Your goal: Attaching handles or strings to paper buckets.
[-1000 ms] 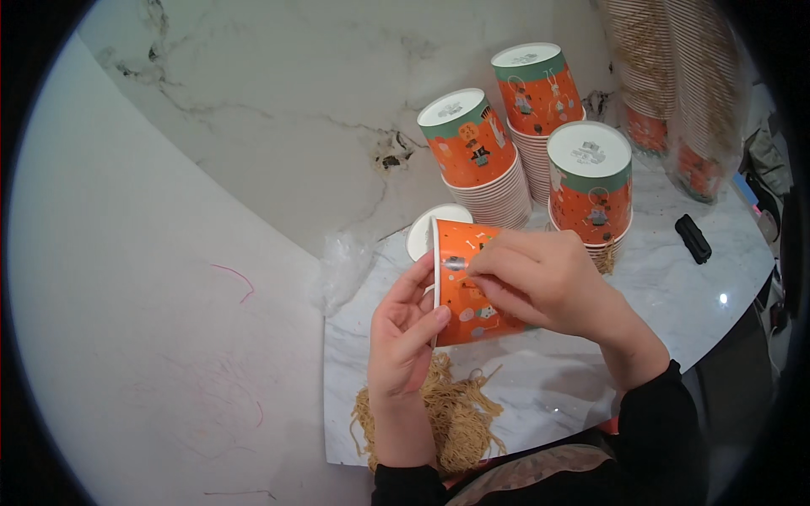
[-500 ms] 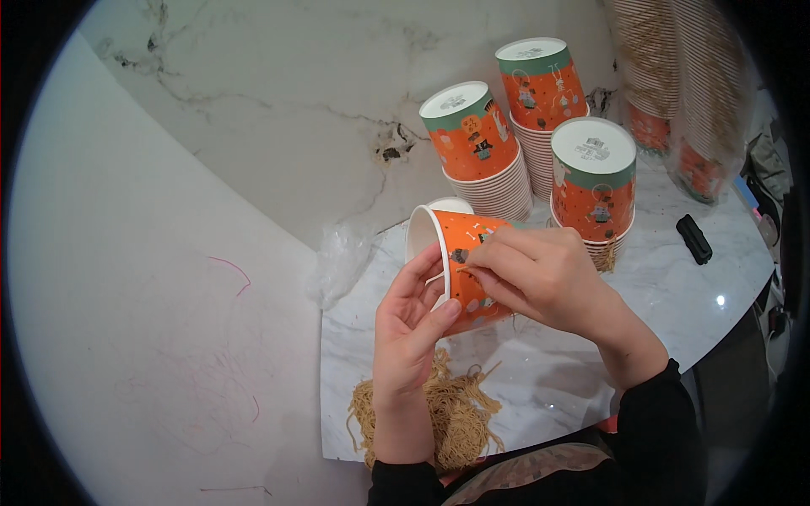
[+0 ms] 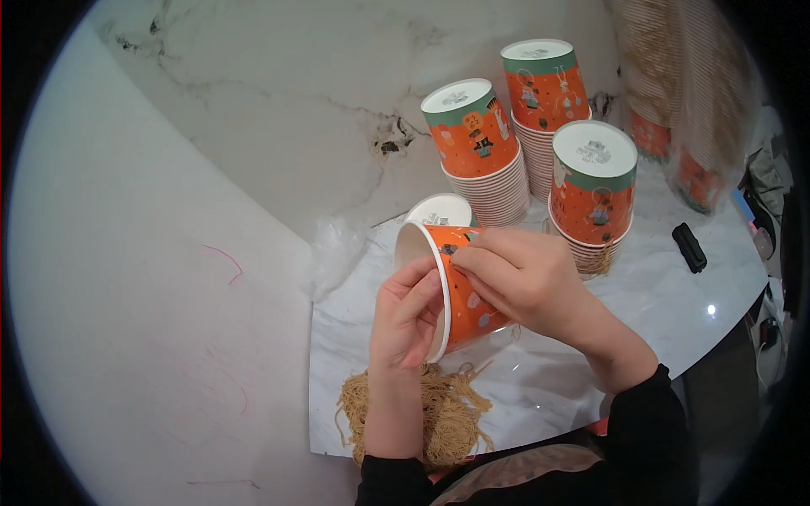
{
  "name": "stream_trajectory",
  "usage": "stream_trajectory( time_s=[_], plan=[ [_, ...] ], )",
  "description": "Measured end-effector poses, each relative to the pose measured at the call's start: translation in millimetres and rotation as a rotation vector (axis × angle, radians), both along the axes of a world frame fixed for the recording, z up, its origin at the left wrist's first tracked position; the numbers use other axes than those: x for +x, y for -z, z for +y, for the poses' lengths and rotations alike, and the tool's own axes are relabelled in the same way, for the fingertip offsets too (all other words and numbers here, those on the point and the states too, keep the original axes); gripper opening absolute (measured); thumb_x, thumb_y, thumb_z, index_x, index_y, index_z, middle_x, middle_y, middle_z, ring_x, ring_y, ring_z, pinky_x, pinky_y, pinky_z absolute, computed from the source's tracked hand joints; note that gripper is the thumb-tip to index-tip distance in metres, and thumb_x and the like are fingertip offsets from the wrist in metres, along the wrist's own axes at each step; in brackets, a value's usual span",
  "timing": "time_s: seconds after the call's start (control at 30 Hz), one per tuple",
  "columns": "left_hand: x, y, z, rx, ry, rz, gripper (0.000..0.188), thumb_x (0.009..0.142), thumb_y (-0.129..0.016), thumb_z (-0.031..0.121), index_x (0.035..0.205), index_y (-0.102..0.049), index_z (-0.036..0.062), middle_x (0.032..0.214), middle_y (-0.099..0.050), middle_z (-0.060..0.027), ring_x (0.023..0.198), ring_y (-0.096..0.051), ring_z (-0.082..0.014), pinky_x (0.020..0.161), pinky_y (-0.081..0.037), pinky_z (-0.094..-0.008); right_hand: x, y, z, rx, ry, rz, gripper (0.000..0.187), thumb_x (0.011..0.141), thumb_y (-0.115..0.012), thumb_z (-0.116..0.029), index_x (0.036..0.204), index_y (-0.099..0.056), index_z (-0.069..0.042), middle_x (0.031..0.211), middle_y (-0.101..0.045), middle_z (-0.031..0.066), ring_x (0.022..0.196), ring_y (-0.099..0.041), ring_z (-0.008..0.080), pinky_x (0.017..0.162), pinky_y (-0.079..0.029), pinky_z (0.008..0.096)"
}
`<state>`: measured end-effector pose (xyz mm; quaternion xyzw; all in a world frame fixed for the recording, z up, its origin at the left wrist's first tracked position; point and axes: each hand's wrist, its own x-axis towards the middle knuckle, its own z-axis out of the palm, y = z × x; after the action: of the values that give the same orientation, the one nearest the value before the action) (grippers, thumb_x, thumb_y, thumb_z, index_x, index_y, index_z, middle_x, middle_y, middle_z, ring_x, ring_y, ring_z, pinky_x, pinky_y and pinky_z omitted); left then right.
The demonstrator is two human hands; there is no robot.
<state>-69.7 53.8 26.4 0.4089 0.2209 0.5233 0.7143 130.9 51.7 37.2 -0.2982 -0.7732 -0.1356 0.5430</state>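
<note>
The left hand (image 3: 409, 316) wraps its fingers over the white rim of an orange paper cup (image 3: 456, 287), which lies tipped on its side in the air above the table, mouth turned toward the person's left. The right hand (image 3: 523, 278) closes over the cup's printed wall from above, fingertips pressed to it near the rim — both hands grip it, neither is spread.

By the look of it, this cup is mid-handling: a loose heap of tan straw-like filler (image 3: 422, 413) lies just below the hands, and the cup's inside shows white, so nothing seems packed into it yet. Beyond the hands stand 3 stacks of upturned cups (image 3: 540, 152), a few strands caught under the nearest, and 1 more white cup base (image 3: 440, 209) sits just behind the held cup.

The table (image 3: 675, 295) is glossy white marble with grey veining. A small black object (image 3: 689, 247) lies to the right, and sleeves of stacked cups in clear wrap (image 3: 683, 93) stand at the far right edge.
</note>
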Motion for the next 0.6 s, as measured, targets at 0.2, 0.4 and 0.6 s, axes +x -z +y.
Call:
stream_trajectory(
  time_s=[0.2, 0.4, 0.6],
  plan=[
    [-6, 10, 5, 0.078, -0.031, -0.002, 0.023, 0.097, -0.066, 0.003, 0.119, -0.067, -0.0064, 0.112, -0.072, -0.014, 0.1, -0.071, -0.0192, 0.091, -0.059, -0.0314, -6, -1, 1, 0.01, -0.028, 0.019, 0.022, 0.071, -0.071, -0.008, 0.092, -0.065, -0.008, 0.083, -0.061, 0.0017, 0.071, -0.065, 0.0191, 0.054, -0.051, 0.0317],
    [5, 6, 4, 0.442, -0.376, 0.473, 0.014, 0.1, -0.062, 0.004, 0.11, -0.067, -0.0049, 0.115, -0.067, -0.0133, 0.1, -0.067, -0.0172, 0.087, -0.056, -0.0289, 3, 2, 1, -0.118, -0.071, -0.024, 0.019, 0.077, -0.075, -0.008, 0.095, -0.068, -0.007, 0.084, -0.063, 0.0041, 0.072, -0.067, 0.0228, 0.057, -0.052, 0.0333],
    [8, 0, 9, 0.833, -0.702, 0.819, 0.007, 0.103, -0.056, 0.007, 0.106, -0.06, 0.0012, 0.142, -0.049, -0.0178, 0.122, -0.057, -0.0241, 0.101, -0.047, -0.0347, 14, 6, 15, -0.27, -0.068, -0.083, 0.018, 0.081, -0.076, -0.009, 0.097, -0.072, -0.007, 0.084, -0.065, 0.0045, 0.072, -0.067, 0.0249, 0.061, -0.053, 0.0346]
  ],
)
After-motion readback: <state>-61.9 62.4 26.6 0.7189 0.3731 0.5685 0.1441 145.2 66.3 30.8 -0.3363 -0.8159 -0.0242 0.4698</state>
